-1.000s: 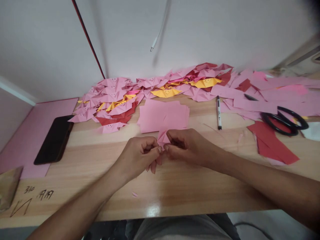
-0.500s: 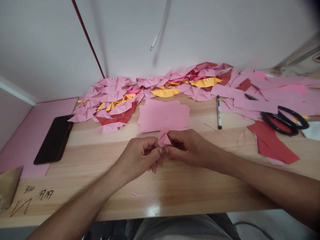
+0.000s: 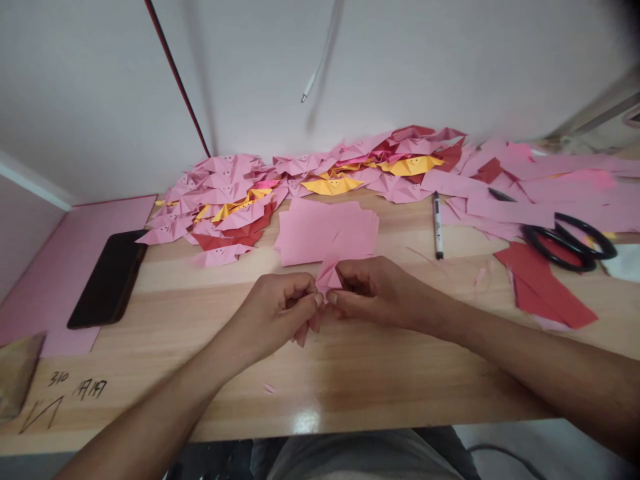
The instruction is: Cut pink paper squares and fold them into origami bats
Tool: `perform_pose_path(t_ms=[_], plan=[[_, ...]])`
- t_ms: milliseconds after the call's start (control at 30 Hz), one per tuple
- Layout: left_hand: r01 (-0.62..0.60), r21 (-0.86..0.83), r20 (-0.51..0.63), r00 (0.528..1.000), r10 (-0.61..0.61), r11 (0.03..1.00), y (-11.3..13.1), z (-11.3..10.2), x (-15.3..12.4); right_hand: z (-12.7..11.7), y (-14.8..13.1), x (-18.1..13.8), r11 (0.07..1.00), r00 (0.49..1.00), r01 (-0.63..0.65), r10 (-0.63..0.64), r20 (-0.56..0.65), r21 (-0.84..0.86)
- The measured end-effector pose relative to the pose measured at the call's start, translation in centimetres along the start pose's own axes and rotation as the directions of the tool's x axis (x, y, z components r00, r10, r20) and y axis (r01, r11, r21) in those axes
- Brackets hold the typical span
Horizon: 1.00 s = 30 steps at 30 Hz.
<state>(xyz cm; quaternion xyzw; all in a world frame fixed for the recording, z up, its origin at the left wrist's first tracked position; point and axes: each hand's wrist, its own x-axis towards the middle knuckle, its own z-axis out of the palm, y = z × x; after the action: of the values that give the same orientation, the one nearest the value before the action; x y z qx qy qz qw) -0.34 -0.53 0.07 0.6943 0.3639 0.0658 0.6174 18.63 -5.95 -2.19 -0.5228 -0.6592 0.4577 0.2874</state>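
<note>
Both hands meet over the middle of the wooden table (image 3: 350,373), pinching a small folded pink paper piece (image 3: 327,275). My left hand (image 3: 277,313) grips its left side with curled fingers. My right hand (image 3: 380,290) holds its right side, thumb and fingers closed on it. Just behind the hands lies a stack of flat pink paper squares (image 3: 325,230). A long heap of folded paper figures (image 3: 300,180) in pink, red and yellow runs along the back.
A black phone (image 3: 107,279) lies at the left on a pink sheet (image 3: 60,273). A pen (image 3: 438,217), black scissors (image 3: 570,241) and red paper scraps (image 3: 545,287) lie at the right. A white cable end (image 3: 306,93) hangs by the wall.
Both hands have shifted very slightly upward with the pink piece, still pinching it. Nothing else has moved.
</note>
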Motion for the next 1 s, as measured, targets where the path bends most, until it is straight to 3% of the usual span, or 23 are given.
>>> perform_pose_path(t_ms=[400, 600, 833, 1000], plan=[[0.000, -0.013, 0.020, 1.000, 0.001, 1.000, -0.02, -0.39, -0.14, -0.12, -0.04, 0.07, 0.999, 0.999, -0.013, 0.012, 0.040, 0.033], [0.028, -0.012, 0.016, 0.999, -0.028, 1.000, 0.05, 0.02, -0.05, 0.02, 0.13, 0.09, 1.000, 1.000, 0.009, -0.009, 0.004, 0.013], [0.000, -0.016, 0.055, 0.998, 0.001, 1.000, 0.05, -0.52, -0.12, -0.21, -0.12, 0.06, 0.998, 0.998, -0.031, 0.028, 0.063, 0.055], [0.021, -0.019, 0.038, 0.999, -0.020, 1.000, -0.05, -0.31, -0.04, -0.10, 0.08, 0.17, 0.997, 0.999, -0.026, 0.024, 0.025, 0.078]])
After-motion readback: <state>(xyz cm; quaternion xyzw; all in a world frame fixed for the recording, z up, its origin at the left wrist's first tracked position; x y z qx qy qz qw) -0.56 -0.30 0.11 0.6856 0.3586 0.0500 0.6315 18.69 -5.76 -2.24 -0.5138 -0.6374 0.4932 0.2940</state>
